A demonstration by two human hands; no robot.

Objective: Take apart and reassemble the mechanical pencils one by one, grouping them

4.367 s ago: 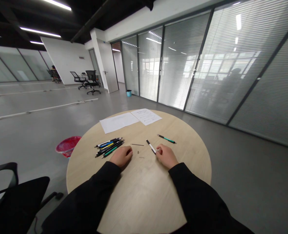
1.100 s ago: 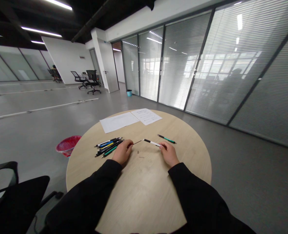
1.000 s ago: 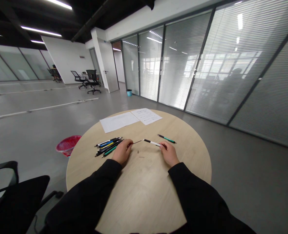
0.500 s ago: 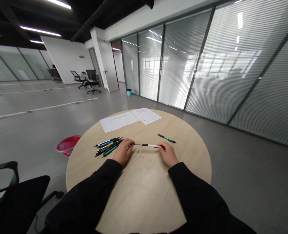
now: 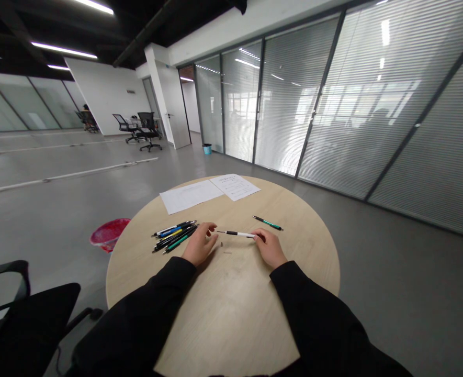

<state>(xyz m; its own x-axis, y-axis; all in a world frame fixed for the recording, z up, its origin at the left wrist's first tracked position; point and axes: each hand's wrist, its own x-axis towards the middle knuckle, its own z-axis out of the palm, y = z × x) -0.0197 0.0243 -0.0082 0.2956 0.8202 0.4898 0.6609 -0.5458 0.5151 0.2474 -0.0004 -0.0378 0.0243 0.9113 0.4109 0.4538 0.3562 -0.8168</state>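
Between my hands, a white pen barrel with a black grip (image 5: 237,233) points left, a thin dark refill sticking out of its tip. My right hand (image 5: 269,247) pinches its right end. My left hand (image 5: 200,244) is just left of the refill's end, thumb and fingers apart, holding nothing. A tiny dark part (image 5: 222,244) and a thin spring-like piece (image 5: 227,253) lie on the table below the pen. Several pens (image 5: 172,236) form a pile beside my left hand. One green and black pen (image 5: 268,223) lies beyond my right hand.
Two paper sheets (image 5: 192,196) lie at the far side of the round wooden table (image 5: 231,309). A red bin (image 5: 109,234) stands on the floor to the left, with a black chair (image 5: 31,319) nearer. Farther off are office chairs and a blue bin (image 5: 207,149).
My left hand has let go of the refill's end and its fingers have spread apart. The pen and my right hand have hardly moved.
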